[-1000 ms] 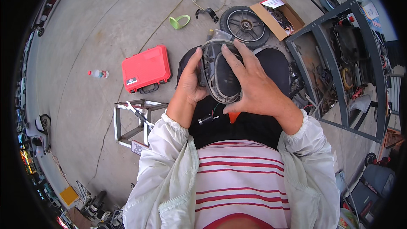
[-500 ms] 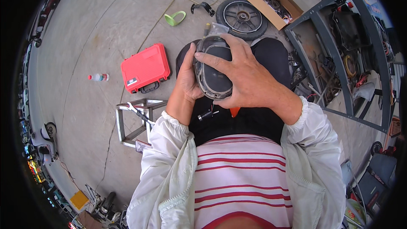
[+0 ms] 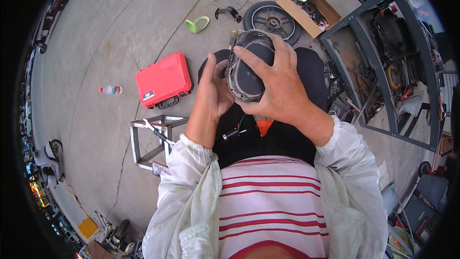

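My right hand (image 3: 278, 79) grips an oval black housing with a clear rim (image 3: 247, 72), its fingers spread over the dark face and far edge. The housing is held tilted above my lap; its exact kind I cannot make out. Close to its left side my left hand (image 3: 215, 88) is open, thumb raised and apart from the rim. Its other fingers are partly hidden toward the housing. On my lap below lie a small black and silver cylinder (image 3: 232, 135) with thin wires and an orange piece (image 3: 263, 127).
Left of me are a red hard case (image 3: 163, 79), a bottle (image 3: 111, 89) and a metal frame stool (image 3: 139, 146) bearing a wrench. Ahead lie a wheel (image 3: 261, 15), an open carton (image 3: 323, 9) and a green ring-shaped piece (image 3: 194, 26). A grey rack (image 3: 373, 50) stands right.
The housing has shifted right and turned a little in my right hand. My left hand has come off its side, leaving a gap at the thumb.
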Available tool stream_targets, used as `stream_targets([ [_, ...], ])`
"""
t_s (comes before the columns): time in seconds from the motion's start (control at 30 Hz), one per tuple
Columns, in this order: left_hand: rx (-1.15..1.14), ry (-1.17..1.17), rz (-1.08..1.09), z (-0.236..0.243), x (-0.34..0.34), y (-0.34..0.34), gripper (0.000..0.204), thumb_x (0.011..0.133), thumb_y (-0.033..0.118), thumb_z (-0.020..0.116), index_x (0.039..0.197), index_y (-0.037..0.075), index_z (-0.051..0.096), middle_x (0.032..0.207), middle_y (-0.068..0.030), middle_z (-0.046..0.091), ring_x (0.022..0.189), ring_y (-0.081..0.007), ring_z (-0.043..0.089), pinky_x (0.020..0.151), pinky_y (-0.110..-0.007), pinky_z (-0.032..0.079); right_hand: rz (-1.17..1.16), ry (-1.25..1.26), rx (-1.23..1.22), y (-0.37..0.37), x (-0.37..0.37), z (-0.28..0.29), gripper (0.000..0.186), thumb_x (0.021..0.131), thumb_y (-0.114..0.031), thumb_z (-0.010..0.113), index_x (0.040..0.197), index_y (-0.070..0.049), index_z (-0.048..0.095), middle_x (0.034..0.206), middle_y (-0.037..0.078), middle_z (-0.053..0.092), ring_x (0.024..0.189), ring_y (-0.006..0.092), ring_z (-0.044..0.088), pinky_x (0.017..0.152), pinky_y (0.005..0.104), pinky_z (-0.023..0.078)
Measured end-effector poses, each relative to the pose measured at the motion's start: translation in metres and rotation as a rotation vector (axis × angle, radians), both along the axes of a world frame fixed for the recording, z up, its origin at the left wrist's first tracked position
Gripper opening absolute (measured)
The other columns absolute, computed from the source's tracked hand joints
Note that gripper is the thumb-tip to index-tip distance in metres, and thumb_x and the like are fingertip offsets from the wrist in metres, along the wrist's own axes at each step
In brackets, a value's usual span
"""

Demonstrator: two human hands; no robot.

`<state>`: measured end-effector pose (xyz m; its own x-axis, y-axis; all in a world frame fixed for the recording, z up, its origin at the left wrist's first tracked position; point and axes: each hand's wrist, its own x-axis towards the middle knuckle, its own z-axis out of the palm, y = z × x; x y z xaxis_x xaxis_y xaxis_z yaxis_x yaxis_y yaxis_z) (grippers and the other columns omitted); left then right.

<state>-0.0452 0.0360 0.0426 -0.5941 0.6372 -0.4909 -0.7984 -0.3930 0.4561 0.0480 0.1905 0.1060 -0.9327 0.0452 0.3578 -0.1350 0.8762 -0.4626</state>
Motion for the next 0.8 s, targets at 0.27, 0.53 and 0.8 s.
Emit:
stream_targets([
  [0.27, 0.026, 0.278, 0.022, 0.001, 0.035, 0.004, 0.092, 0.099, 0.053, 0.061, 0.161, 0.006, 0.014, 0.151, -0.0212, 0.045, 0.134, -0.0326, 0.054, 0.110, -0.047, 0.048, -0.206, 0.068, 0.022, -0.022, 0.006, -0.012, 0.099, 0.063, -0.038, 0.090, 0.152, -0.026, 0.047, 0.148, 0.033, 0.030, 0.132, 0.0529, 0.033, 0.111, 0.0583, 0.032],
  [0.53, 0.056, 0.412, -0.025, 0.017, 0.022, -0.026, 0.089, 0.094, 0.028, 0.072, 0.162, 0.006, 0.018, 0.147, -0.0209, 0.052, 0.130, -0.0289, 0.058, 0.107, -0.039, 0.050, -0.104, 0.179, -0.155, 0.016, 0.026, 0.003, 0.110, 0.066, -0.043, 0.093, 0.154, -0.003, 0.039, 0.140, 0.024, 0.047, 0.128, 0.0411, 0.047, 0.109, 0.0494, 0.038],
  [0.8, -0.049, 0.502, -0.138, 0.027, 0.007, -0.030, 0.083, 0.090, 0.035, 0.076, 0.155, 0.002, 0.035, 0.138, -0.0171, 0.058, 0.121, -0.0238, 0.061, 0.100, -0.034, 0.051, 0.097, -0.227, -0.770, 0.038, 0.015, -0.014, 0.106, 0.070, -0.029, 0.092, 0.154, -0.001, 0.034, 0.145, 0.022, 0.042, 0.137, 0.0352, 0.043, 0.116, 0.0435, 0.035],
])
